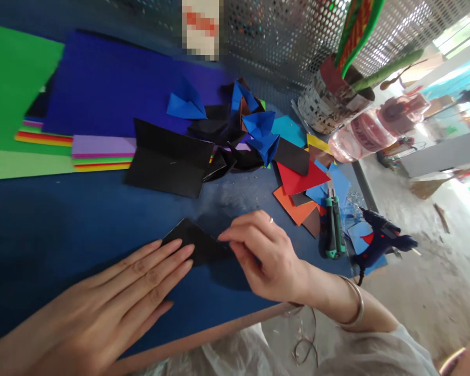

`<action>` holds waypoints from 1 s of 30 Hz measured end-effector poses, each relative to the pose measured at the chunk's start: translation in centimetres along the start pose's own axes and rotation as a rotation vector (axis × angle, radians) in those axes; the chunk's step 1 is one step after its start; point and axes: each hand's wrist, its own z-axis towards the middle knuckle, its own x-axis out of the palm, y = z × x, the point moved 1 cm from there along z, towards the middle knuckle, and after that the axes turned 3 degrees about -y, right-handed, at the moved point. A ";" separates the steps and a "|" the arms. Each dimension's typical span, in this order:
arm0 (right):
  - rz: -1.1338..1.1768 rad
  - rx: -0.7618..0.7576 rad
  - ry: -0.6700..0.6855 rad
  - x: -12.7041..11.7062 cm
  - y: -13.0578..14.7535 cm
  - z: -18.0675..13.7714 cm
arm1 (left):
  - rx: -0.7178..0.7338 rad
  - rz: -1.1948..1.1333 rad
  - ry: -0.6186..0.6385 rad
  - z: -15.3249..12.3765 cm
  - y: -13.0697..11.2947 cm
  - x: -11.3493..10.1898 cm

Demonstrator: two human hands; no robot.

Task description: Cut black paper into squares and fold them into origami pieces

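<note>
A small piece of folded black paper [206, 245] lies on the blue tabletop [82, 224] in front of me. My left hand [129, 292] rests flat, its straight fingertips pressing the paper's left side. At the opposite corner, my right hand [264, 250] has thumb and forefinger pinched together on the paper's edge. Farther back sits a larger creased sheet of black paper [168, 162]. Folded blue paper shapes [260, 130] and black ones [219, 164] are heaped to the right of that sheet.
Stacked coloured paper [113, 94] covers the back left. On the right are loose paper scraps [301, 177], a green box cutter [333, 224] and a glue gun [384, 237] by the table edge. A plant pot [325, 99] and a pink bottle [370, 130] stand behind.
</note>
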 end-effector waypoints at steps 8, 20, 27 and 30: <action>-0.168 -0.424 0.191 2.4 1.5 0.1 | 0.081 0.060 -0.040 1.3 -0.2 -0.9; -0.186 -0.393 0.168 2.8 1.0 -0.4 | 0.099 0.085 0.061 1.4 -0.2 -1.5; -0.177 -0.380 0.191 2.7 1.1 -0.6 | 0.103 0.130 0.023 1.0 -0.5 -1.6; -0.163 -0.385 0.196 2.5 1.1 -0.5 | 0.099 0.171 0.023 1.1 -0.7 -2.0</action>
